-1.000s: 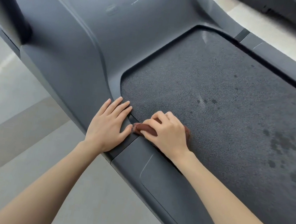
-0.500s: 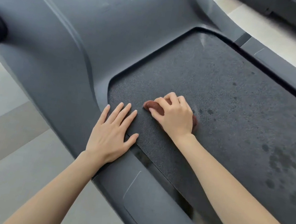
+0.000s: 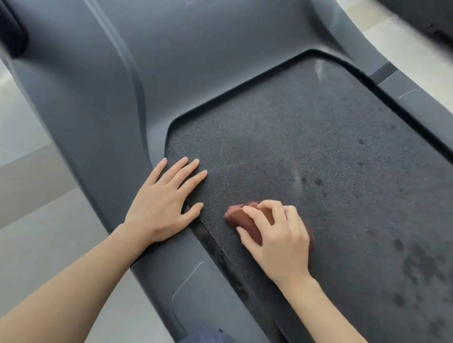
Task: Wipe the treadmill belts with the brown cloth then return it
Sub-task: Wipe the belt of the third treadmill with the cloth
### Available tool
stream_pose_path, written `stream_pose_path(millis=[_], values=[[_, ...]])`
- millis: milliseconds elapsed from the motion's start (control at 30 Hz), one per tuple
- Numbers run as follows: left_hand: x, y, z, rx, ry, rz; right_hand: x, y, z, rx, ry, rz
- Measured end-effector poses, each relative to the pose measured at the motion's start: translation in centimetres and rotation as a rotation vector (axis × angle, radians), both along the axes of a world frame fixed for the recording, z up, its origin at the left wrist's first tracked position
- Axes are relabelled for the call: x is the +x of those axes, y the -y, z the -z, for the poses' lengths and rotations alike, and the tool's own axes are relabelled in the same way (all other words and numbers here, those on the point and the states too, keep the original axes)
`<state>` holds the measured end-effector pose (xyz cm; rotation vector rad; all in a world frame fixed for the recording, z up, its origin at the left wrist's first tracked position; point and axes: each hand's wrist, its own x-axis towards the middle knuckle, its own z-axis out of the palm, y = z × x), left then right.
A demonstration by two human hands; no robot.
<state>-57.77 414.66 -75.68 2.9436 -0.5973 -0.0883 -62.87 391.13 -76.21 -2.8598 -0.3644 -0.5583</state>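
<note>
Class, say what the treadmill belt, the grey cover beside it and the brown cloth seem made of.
The belt looks like rubber: matt black, fine pebbled grain. The cover is probably moulded plastic: smooth grey, soft sheen on curved ridges. The cloth, bunched under the right hand, is brown fabric; weave too small to tell.

cloth (image 3: 245,219) on belt (image 3: 335,168), left hand (image 3: 165,203) beside
</note>
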Motion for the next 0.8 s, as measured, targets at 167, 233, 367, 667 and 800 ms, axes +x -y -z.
stream_pose_path(millis=[167, 233, 367, 667, 800], values=[[0.0, 0.1, 0.0, -0.025, 0.007, 0.000, 7.3, -1.6, -0.2, -0.042, -0.011, 0.060], [0.0, 0.1, 0.0, -0.038, 0.013, 0.003, 11.3, -2.1, -0.2, -0.062, -0.019, 0.069], [0.0, -0.1, 0.0, -0.038, 0.013, 0.005, 18.9, -2.7, -0.3, -0.114, -0.061, 0.149], [0.0, -0.2, -0.2, -0.026, 0.004, 0.025, 8.8, 0.5, -1.1, -0.024, -0.055, 0.112], [0.1, -0.1, 0.0, -0.027, 0.011, 0.017, -1.6, 3.7, 0.1, -0.006, 0.008, 0.079]])
